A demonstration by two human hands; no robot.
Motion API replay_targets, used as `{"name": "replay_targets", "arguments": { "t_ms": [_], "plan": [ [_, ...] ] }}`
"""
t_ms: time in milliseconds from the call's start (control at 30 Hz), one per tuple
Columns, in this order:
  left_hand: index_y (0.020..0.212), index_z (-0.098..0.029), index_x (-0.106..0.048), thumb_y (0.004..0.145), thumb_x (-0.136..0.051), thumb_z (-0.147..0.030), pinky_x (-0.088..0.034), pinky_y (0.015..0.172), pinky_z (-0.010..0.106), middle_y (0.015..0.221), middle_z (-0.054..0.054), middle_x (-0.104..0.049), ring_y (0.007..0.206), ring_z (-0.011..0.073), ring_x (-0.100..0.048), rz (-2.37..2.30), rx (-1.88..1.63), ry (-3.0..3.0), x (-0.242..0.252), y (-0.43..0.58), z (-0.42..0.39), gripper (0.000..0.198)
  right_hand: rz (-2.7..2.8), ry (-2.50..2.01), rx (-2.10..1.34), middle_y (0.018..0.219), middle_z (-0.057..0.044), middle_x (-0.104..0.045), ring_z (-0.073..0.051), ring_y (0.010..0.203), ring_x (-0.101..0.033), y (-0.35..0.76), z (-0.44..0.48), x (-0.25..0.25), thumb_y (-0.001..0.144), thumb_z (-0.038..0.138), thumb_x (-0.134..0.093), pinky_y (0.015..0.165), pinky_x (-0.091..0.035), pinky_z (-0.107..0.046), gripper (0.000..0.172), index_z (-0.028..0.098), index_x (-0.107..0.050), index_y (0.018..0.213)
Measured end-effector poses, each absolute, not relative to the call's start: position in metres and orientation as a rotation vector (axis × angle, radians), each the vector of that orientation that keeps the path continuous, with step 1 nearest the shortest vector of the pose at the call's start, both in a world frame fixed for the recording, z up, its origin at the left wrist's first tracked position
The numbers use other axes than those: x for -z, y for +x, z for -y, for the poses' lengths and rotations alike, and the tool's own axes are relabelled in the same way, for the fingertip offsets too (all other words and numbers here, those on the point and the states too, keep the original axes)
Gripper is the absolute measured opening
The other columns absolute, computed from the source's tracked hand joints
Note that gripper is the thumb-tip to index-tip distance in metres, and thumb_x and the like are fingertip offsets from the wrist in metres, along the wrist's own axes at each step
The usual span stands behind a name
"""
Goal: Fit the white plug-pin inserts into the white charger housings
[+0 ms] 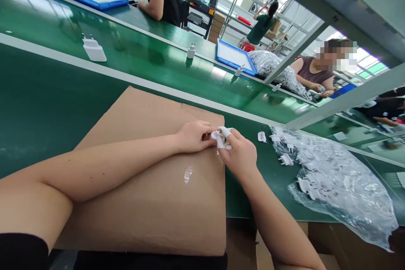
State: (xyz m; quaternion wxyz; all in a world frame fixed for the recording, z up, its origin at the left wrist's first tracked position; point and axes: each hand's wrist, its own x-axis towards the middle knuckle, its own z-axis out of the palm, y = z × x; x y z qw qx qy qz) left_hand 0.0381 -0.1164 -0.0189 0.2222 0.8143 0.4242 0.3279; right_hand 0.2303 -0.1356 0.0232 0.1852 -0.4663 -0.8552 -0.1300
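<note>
— Holding what?
— Pinching a small, smooth white part (214,135), partly hidden, with closed left grip (194,137) and right grip (240,152), near the far right corner of the cardboard (152,219).
— Seeing containers?
— Yes: right of the cardboard, see a crinkled clear bag (370,181), packed with white plugs (332,168).
</note>
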Motion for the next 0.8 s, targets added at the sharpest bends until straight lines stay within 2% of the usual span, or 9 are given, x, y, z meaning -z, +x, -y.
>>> {"name": "replay_targets", "arguments": {
  "t_ms": [133, 333, 500, 600, 800],
  "plan": [
    [0.100, -0.023, -0.072, 0.089, -0.065, -0.042, -0.040, 0.060, 0.026, 0.079, 0.000, -0.057, 0.068, 0.0143, -0.055, -1.100, -0.977, 2.111, 0.021, 0.038, 0.114, 0.024, 2.404, -1.338, 0.295, 0.086, 0.000, -0.068, -0.012, 0.060, -0.053, 0.234, 0.130, -0.024, 0.091, 0.032, -0.056, 0.051, -0.023, -0.027, 0.027, 0.026, -0.073, 0.111],
    [0.115, -0.027, -0.070, 0.088, -0.069, -0.046, -0.041, 0.060, 0.024, 0.083, -0.001, -0.058, 0.067, 0.0132, -0.056, -1.087, -0.944, 2.068, 0.023, 0.037, 0.113, 0.034, 2.480, -1.373, 0.417, 0.081, -0.001, -0.069, -0.012, 0.061, -0.054, 0.233, 0.129, -0.031, 0.091, 0.030, -0.058, 0.051, -0.017, -0.029, 0.019, 0.023, -0.075, 0.097],
    [0.131, -0.024, -0.059, 0.093, -0.065, -0.037, -0.044, 0.065, 0.025, 0.096, 0.001, -0.064, 0.079, 0.0157, -0.062, -1.159, -0.972, 2.244, 0.027, 0.040, 0.119, 0.041, 2.497, -1.419, 0.511, 0.077, -0.002, -0.067, -0.012, 0.058, -0.051, 0.230, 0.134, -0.031, 0.092, 0.030, -0.057, 0.052, -0.014, -0.030, 0.020, 0.020, -0.072, 0.082],
    [0.133, -0.021, -0.056, 0.096, -0.062, -0.035, -0.045, 0.067, 0.026, 0.103, 0.003, -0.066, 0.085, 0.0175, -0.064, -1.220, -0.956, 2.364, 0.028, 0.042, 0.123, 0.040, 2.492, -1.414, 0.555, 0.074, -0.002, -0.065, -0.013, 0.057, -0.050, 0.228, 0.138, -0.031, 0.091, 0.029, -0.057, 0.053, -0.013, -0.030, 0.018, 0.020, -0.071, 0.081],
    [0.128, -0.022, -0.059, 0.094, -0.064, -0.036, -0.045, 0.066, 0.025, 0.097, 0.003, -0.066, 0.085, 0.0193, -0.065, -1.239, -0.903, 2.454, 0.027, 0.040, 0.119, 0.037, 2.469, -1.431, 0.522, 0.077, -0.003, -0.067, -0.012, 0.053, -0.046, 0.226, 0.136, -0.030, 0.090, 0.027, -0.056, 0.052, -0.013, -0.030, 0.019, 0.019, -0.071, 0.081]
  ]
}}
